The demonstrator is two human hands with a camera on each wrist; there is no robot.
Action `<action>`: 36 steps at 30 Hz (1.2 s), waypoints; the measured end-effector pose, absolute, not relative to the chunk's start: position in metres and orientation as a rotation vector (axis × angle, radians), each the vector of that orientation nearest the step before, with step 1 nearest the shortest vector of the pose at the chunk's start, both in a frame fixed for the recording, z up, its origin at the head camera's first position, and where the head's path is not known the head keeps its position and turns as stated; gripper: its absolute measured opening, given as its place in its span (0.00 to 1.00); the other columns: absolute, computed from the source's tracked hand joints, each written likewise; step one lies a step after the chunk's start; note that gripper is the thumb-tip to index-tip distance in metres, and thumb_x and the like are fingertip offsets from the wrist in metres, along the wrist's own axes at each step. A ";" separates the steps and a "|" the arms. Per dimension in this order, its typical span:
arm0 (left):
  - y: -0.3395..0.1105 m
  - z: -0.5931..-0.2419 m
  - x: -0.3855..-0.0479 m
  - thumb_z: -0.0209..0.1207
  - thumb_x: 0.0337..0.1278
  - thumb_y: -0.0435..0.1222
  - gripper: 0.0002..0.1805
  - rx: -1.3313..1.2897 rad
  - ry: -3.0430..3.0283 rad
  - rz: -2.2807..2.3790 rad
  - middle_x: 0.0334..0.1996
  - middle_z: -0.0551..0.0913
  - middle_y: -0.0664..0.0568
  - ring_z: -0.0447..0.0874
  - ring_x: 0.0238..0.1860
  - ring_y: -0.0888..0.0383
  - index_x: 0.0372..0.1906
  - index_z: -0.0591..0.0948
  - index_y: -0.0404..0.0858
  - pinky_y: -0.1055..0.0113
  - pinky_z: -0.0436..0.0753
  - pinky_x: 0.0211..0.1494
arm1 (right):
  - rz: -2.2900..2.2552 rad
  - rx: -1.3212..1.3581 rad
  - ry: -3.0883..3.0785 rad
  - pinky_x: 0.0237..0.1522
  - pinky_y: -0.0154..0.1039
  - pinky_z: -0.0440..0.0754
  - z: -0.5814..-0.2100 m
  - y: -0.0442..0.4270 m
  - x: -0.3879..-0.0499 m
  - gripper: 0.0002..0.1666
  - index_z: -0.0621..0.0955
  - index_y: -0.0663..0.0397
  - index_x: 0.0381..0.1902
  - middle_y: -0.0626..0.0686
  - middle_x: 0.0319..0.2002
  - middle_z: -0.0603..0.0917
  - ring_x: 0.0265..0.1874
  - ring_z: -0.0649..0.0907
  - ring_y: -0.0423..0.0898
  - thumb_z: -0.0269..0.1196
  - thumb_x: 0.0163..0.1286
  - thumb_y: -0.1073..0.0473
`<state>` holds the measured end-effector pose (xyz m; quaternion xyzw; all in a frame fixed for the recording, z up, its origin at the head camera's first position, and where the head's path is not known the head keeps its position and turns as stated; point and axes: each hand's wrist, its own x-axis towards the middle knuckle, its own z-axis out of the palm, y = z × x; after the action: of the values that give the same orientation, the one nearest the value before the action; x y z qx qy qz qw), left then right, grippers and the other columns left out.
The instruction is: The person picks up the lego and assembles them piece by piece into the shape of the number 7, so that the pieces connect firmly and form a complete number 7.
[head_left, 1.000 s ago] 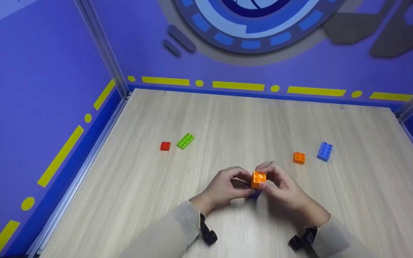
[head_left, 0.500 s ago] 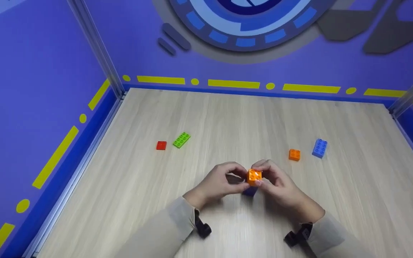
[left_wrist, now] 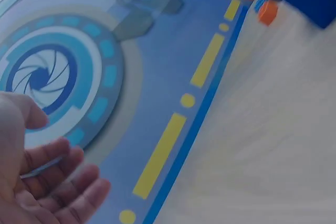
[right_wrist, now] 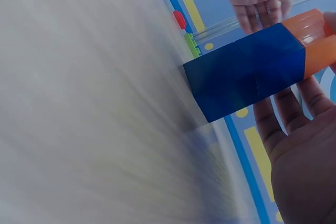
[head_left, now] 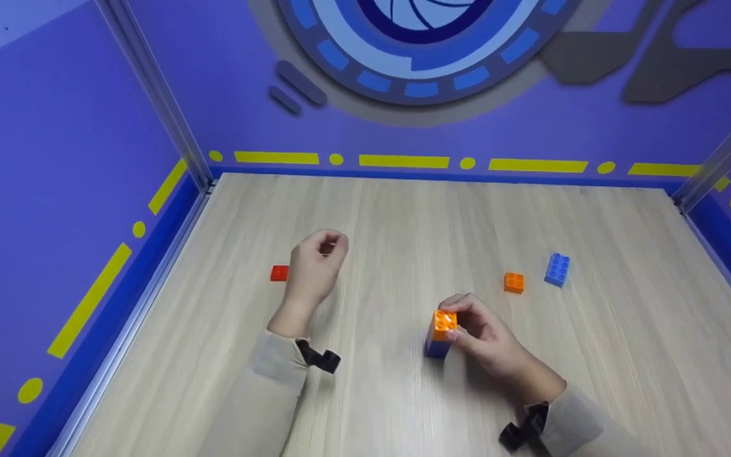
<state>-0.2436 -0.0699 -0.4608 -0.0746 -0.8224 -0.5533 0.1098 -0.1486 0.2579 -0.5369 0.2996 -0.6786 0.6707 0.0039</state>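
My right hand [head_left: 495,343] pinches the orange brick [head_left: 445,322] at the top of an upright stack. Below it are two dark blue bricks [right_wrist: 247,72], whose joint shows in the right wrist view. My left hand [head_left: 315,270] is over the table's left side, its fingers loosely bent with nothing between them, as the left wrist view confirms. It hides the flat green brick [right_wrist: 191,44] from the head view, while the right wrist view still catches that brick's edge. Just left of this hand lies a flat red brick [head_left: 280,273].
Right of the stack, a small orange brick [head_left: 513,283] and a longer light blue brick [head_left: 557,270] lie on the wooden table [head_left: 391,254]. Purple-blue panels [head_left: 391,127] bound the table at the back and sides.
My left hand has left the stack and moved left and away from me to the green brick's place. My right hand stays on the top orange brick. The head view has shifted slightly.
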 end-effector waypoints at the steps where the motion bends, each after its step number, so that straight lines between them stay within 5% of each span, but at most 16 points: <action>1: -0.075 -0.462 -0.246 0.63 0.81 0.41 0.14 -0.175 -2.425 -1.612 0.53 0.92 0.45 0.91 0.55 0.48 0.56 0.91 0.38 0.55 0.90 0.58 | 2.102 0.942 -2.131 0.64 0.32 0.84 -0.538 0.258 -0.148 0.17 0.74 0.76 0.61 0.43 0.62 0.83 0.60 0.84 0.40 0.59 0.76 0.81; 6: -0.088 -0.476 -0.260 0.63 0.80 0.37 0.25 -0.095 -2.531 -1.488 0.75 0.81 0.38 0.81 0.77 0.38 0.74 0.82 0.33 0.44 0.83 0.80 | 2.102 0.963 -2.109 0.64 0.31 0.85 -0.539 0.258 -0.150 0.18 0.74 0.76 0.61 0.44 0.62 0.83 0.60 0.84 0.40 0.58 0.76 0.82; 11: -0.091 -0.493 -0.268 0.65 0.79 0.32 0.29 -0.022 -2.683 -1.353 0.81 0.75 0.36 0.72 0.85 0.37 0.79 0.78 0.31 0.45 0.73 0.89 | 2.113 0.969 -2.088 0.64 0.30 0.85 -0.539 0.258 -0.151 0.19 0.75 0.76 0.62 0.43 0.62 0.83 0.61 0.84 0.39 0.59 0.75 0.83; 19: -0.091 -0.508 -0.269 0.66 0.77 0.29 0.30 0.031 -2.803 -1.181 0.81 0.75 0.32 0.73 0.81 0.32 0.78 0.78 0.27 0.44 0.77 0.85 | 2.127 0.972 -2.072 0.62 0.31 0.87 -0.540 0.259 -0.151 0.20 0.76 0.75 0.62 0.45 0.62 0.84 0.59 0.85 0.39 0.59 0.74 0.83; 32: -0.092 -0.513 -0.265 0.67 0.73 0.28 0.18 0.049 -2.847 -0.879 0.55 0.90 0.31 0.87 0.59 0.33 0.62 0.88 0.24 0.44 0.85 0.66 | 2.147 0.969 -2.042 0.62 0.31 0.86 -0.541 0.258 -0.151 0.22 0.79 0.72 0.62 0.44 0.62 0.85 0.60 0.85 0.39 0.59 0.73 0.84; 36: -0.093 -0.514 -0.265 0.66 0.72 0.26 0.18 0.074 -2.846 -0.905 0.54 0.90 0.31 0.88 0.59 0.33 0.61 0.88 0.24 0.44 0.87 0.66 | 2.153 0.974 -2.036 0.62 0.31 0.87 -0.542 0.258 -0.151 0.22 0.79 0.71 0.62 0.44 0.62 0.85 0.60 0.85 0.39 0.59 0.73 0.84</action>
<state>-0.2651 -0.0926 -0.5138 0.0246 -0.9498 -0.3021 0.0773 -0.1513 0.2584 -0.5419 0.3122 -0.6527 0.6902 0.0114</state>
